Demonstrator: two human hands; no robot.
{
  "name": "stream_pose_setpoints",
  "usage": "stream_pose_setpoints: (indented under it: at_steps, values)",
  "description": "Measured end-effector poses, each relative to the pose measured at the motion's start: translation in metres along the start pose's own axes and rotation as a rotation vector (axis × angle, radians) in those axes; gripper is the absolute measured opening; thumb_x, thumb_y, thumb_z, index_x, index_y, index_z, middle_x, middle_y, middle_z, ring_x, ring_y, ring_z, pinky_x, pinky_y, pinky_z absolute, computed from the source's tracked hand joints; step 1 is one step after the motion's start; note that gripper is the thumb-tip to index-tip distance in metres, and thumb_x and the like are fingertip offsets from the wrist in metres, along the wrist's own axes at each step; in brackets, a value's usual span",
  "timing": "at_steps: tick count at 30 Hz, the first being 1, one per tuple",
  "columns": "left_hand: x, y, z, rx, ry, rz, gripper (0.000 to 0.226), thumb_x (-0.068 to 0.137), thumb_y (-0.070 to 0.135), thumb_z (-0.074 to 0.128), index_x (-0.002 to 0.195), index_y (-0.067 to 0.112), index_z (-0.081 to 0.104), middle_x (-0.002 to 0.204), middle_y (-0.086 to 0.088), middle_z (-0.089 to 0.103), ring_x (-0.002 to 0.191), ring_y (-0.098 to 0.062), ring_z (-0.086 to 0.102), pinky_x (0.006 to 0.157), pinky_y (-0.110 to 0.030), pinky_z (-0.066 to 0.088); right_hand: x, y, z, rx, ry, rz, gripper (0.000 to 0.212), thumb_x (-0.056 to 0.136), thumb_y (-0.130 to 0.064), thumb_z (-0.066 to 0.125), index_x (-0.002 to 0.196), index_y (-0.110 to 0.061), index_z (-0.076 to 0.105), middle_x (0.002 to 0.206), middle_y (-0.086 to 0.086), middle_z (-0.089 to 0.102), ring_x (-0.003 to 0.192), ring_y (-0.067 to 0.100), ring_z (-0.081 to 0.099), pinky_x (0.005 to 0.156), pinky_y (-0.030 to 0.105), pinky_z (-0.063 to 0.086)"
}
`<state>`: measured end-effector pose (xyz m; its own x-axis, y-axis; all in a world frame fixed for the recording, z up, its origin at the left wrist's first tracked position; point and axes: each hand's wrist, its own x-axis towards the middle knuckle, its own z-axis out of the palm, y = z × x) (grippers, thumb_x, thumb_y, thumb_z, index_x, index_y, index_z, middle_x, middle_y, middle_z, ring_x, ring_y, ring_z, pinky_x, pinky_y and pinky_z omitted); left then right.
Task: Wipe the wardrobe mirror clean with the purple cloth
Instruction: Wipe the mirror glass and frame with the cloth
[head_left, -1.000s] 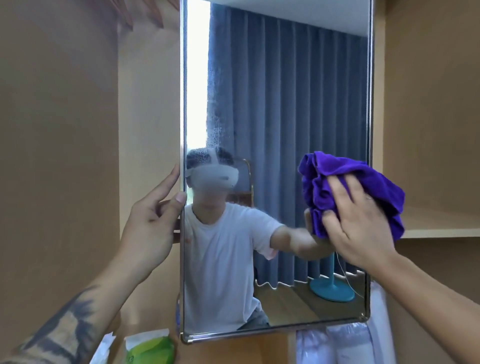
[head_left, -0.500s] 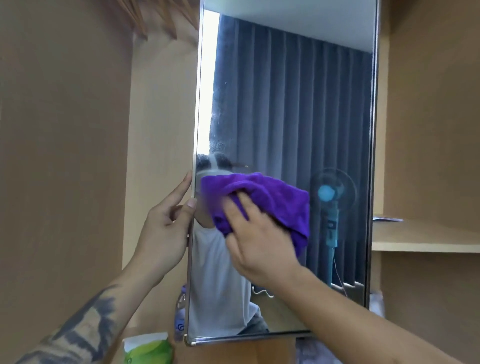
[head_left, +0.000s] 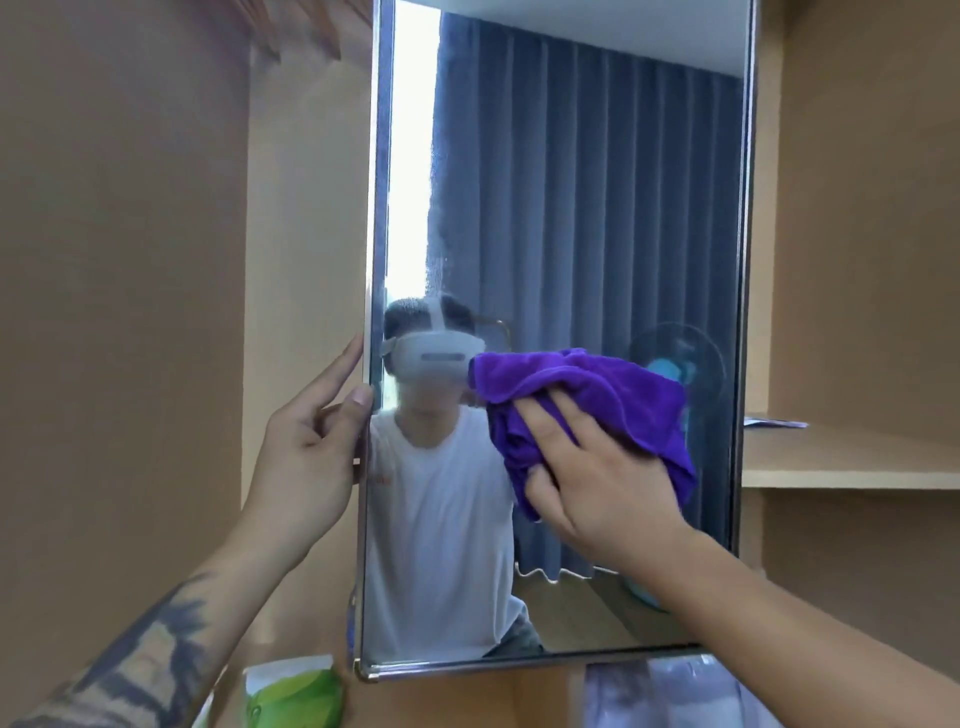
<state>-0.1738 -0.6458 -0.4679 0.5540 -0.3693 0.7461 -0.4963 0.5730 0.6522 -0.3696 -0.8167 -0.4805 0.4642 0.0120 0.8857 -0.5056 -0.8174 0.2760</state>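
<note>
The right hand (head_left: 597, 483) presses the purple cloth (head_left: 587, 410) flat against the mirror (head_left: 571, 208), at mid height; its grip is nearly open, the fingers straight and spread over the bunched cloth, though the thumb is hidden under it; the left hand (head_left: 306, 452) steadies the mirror's left edge, fingers extended along the frame, thumb on the front. To do this step well, I think the pressure should stay even and the strokes overlap; a hazy streak (head_left: 441, 260) remains on the upper left of the glass, so the cloth should go there; below, a green pack (head_left: 296, 696) lies.
</note>
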Motion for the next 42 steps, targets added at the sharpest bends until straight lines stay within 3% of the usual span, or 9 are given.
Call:
stream_pose_setpoints:
  at_steps: [3, 7, 15, 20, 24, 29, 35, 39, 42]
  values:
    - [0.0, -0.007, 0.001, 0.054, 0.019, 0.042, 0.043, 0.106, 0.027, 0.056, 0.137, 0.057, 0.057, 0.07, -0.011, 0.029, 0.068, -0.028, 0.029, 0.071, -0.039, 0.041, -0.023, 0.038, -0.004, -0.046, -0.001, 0.101, 0.061, 0.093, -0.04, 0.045, 0.153, -0.025, 0.041, 0.151, 0.01, 0.054, 0.114, 0.037, 0.067, 0.069, 0.045, 0.06]
    - [-0.001, -0.012, 0.0, 0.045, 0.035, 0.052, 0.043, 0.105, 0.027, 0.057, 0.14, 0.053, 0.057, 0.071, -0.009, 0.029, 0.068, -0.027, 0.028, 0.071, -0.039, 0.042, -0.05, 0.072, -0.005, -0.008, 0.056, 0.243, 0.063, 0.094, -0.038, 0.044, 0.154, -0.02, 0.04, 0.156, 0.013, 0.044, 0.115, 0.039, 0.061, 0.083, 0.046, 0.057]
    - [-0.008, -0.013, -0.006, 0.032, -0.031, -0.028, 0.045, 0.106, 0.028, 0.056, 0.139, 0.059, 0.055, 0.074, -0.007, 0.035, 0.069, -0.02, 0.039, 0.071, -0.04, 0.058, -0.036, 0.021, 0.019, 0.104, 0.234, 0.519, 0.064, 0.089, -0.028, 0.041, 0.151, -0.014, 0.042, 0.155, 0.021, 0.042, 0.118, 0.047, 0.052, 0.093, 0.056, 0.049]
    - [-0.029, -0.023, -0.013, -0.043, -0.093, -0.127, 0.045, 0.105, 0.025, 0.056, 0.135, 0.059, 0.057, 0.078, -0.012, 0.043, 0.08, -0.024, 0.047, 0.07, -0.028, 0.062, -0.022, -0.025, 0.026, 0.088, 0.21, 0.401, 0.059, 0.086, -0.029, 0.043, 0.142, -0.011, 0.047, 0.142, 0.028, 0.054, 0.09, 0.05, 0.064, 0.073, 0.053, 0.056]
    - [-0.033, -0.026, -0.015, -0.07, -0.103, -0.143, 0.045, 0.105, 0.023, 0.056, 0.137, 0.054, 0.059, 0.084, -0.011, 0.052, 0.083, -0.022, 0.052, 0.072, -0.029, 0.063, -0.006, -0.073, 0.029, 0.142, 0.114, 0.261, 0.061, 0.085, -0.033, 0.05, 0.143, -0.019, 0.048, 0.139, 0.019, 0.06, 0.076, 0.039, 0.064, 0.062, 0.043, 0.055]
    - [-0.037, -0.021, -0.009, -0.06, -0.083, -0.105, 0.043, 0.106, 0.02, 0.054, 0.138, 0.048, 0.059, 0.067, 0.002, 0.06, 0.069, -0.005, 0.061, 0.061, -0.018, 0.055, 0.015, -0.109, 0.027, 0.162, 0.06, 0.087, 0.06, 0.088, -0.037, 0.054, 0.147, -0.026, 0.054, 0.145, 0.001, 0.06, 0.107, 0.022, 0.063, 0.075, 0.037, 0.057]
    - [-0.038, -0.019, -0.009, -0.043, -0.038, -0.089, 0.043, 0.105, 0.019, 0.056, 0.132, 0.053, 0.061, 0.071, -0.008, 0.043, 0.069, -0.015, 0.043, 0.059, -0.017, 0.053, 0.0, -0.067, 0.018, 0.124, -0.013, -0.071, 0.059, 0.088, -0.037, 0.057, 0.147, -0.028, 0.059, 0.138, -0.003, 0.065, 0.11, 0.02, 0.065, 0.065, 0.036, 0.056]
    - [-0.036, -0.026, -0.01, -0.025, -0.036, -0.1, 0.045, 0.105, 0.022, 0.057, 0.132, 0.058, 0.061, 0.079, -0.012, 0.043, 0.076, -0.024, 0.038, 0.065, -0.024, 0.059, -0.023, -0.013, 0.009, 0.063, -0.019, 0.002, 0.057, 0.084, -0.037, 0.055, 0.14, -0.025, 0.063, 0.132, 0.006, 0.068, 0.095, 0.027, 0.071, 0.055, 0.04, 0.058]
    - [-0.035, -0.028, -0.012, -0.016, -0.039, -0.105, 0.045, 0.105, 0.024, 0.057, 0.132, 0.06, 0.059, 0.076, -0.018, 0.039, 0.076, -0.027, 0.037, 0.071, -0.033, 0.056, -0.047, 0.034, 0.001, 0.008, -0.038, 0.11, 0.055, 0.087, -0.039, 0.048, 0.14, -0.023, 0.051, 0.138, 0.014, 0.062, 0.091, 0.037, 0.071, 0.055, 0.042, 0.057]
